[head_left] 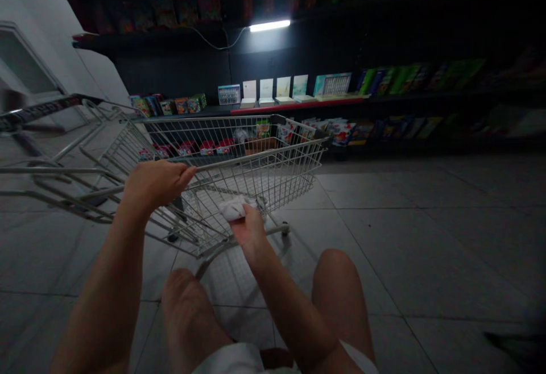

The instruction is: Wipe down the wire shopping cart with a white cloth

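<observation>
In front of my bent knees stands a wire shopping cart, its basket stretching to the right. My left hand is closed around the top rail near the cart's left part. A crumpled white cloth is gripped in my right hand, held against the wire side of the basket, lower than my left hand. Part of the cloth is hidden by my fingers. Through the wires, no goods can be made out for certain inside the basket.
Behind the cart runs a dark shelf unit with books and boxed items, lit by a tube light. To the left are the cart's handle and a white wall. Grey floor tiles extend to the right.
</observation>
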`<state>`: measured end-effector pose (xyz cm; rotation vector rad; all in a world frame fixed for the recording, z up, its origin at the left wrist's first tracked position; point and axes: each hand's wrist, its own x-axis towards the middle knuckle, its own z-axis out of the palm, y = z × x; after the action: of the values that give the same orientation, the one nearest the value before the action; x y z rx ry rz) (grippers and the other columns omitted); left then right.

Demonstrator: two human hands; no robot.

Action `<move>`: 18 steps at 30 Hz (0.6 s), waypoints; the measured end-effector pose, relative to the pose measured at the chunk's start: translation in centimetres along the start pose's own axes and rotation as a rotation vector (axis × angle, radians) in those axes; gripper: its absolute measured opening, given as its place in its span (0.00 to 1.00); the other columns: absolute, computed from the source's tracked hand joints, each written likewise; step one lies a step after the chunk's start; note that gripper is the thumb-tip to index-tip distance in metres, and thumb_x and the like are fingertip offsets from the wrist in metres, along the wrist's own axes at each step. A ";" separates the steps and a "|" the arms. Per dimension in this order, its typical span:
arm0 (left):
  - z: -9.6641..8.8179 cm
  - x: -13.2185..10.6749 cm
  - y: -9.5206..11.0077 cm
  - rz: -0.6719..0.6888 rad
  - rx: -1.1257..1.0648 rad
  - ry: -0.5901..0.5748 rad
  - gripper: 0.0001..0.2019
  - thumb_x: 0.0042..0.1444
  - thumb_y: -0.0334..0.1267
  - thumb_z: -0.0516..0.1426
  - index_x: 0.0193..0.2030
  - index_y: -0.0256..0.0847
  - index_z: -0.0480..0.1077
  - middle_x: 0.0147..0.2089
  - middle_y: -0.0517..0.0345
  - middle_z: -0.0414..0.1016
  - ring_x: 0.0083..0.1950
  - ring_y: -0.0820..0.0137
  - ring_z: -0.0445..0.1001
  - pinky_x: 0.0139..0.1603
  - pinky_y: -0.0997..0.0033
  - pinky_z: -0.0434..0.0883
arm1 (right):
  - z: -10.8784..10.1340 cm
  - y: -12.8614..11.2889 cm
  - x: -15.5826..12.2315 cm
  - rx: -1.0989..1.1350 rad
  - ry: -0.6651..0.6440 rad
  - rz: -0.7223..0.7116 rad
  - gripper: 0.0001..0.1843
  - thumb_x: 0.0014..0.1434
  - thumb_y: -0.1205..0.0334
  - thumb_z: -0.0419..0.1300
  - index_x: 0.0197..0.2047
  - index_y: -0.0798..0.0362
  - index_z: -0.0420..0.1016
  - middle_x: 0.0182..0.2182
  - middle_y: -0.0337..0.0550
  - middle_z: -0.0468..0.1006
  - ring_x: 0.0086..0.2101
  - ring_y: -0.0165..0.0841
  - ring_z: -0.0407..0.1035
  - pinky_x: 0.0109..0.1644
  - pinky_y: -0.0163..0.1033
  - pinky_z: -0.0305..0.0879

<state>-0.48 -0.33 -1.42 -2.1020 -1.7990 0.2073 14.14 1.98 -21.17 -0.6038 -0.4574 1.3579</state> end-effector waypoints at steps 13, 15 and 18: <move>0.4 -1.8 -2.2 0.005 0.030 -0.043 0.39 0.62 0.61 0.30 0.49 0.46 0.77 0.41 0.46 0.81 0.43 0.51 0.79 0.37 0.59 0.68 | 2.2 -11.4 3.5 -1.589 -0.189 -0.919 0.21 0.56 0.72 0.54 0.51 0.50 0.75 0.57 0.47 0.67 0.49 0.43 0.65 0.51 0.55 0.71; 0.4 -1.8 -2.3 0.018 0.012 -0.049 0.40 0.61 0.65 0.30 0.46 0.45 0.78 0.38 0.46 0.81 0.40 0.52 0.79 0.36 0.60 0.67 | 0.2 -12.6 5.0 -1.580 0.007 -0.882 0.19 0.57 0.73 0.52 0.48 0.52 0.75 0.57 0.48 0.66 0.48 0.42 0.65 0.50 0.55 0.71; 0.6 -1.6 -2.3 0.007 -0.008 -0.043 0.40 0.59 0.67 0.31 0.44 0.46 0.78 0.36 0.47 0.80 0.38 0.52 0.79 0.34 0.60 0.67 | 0.2 -12.0 4.9 -1.550 0.103 -0.900 0.16 0.56 0.73 0.52 0.45 0.54 0.75 0.56 0.50 0.67 0.49 0.43 0.64 0.49 0.54 0.71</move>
<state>-3.12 -1.51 -1.28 -2.1253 -1.8201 0.2492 23.93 5.59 -13.47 -1.4389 -1.4855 -0.1174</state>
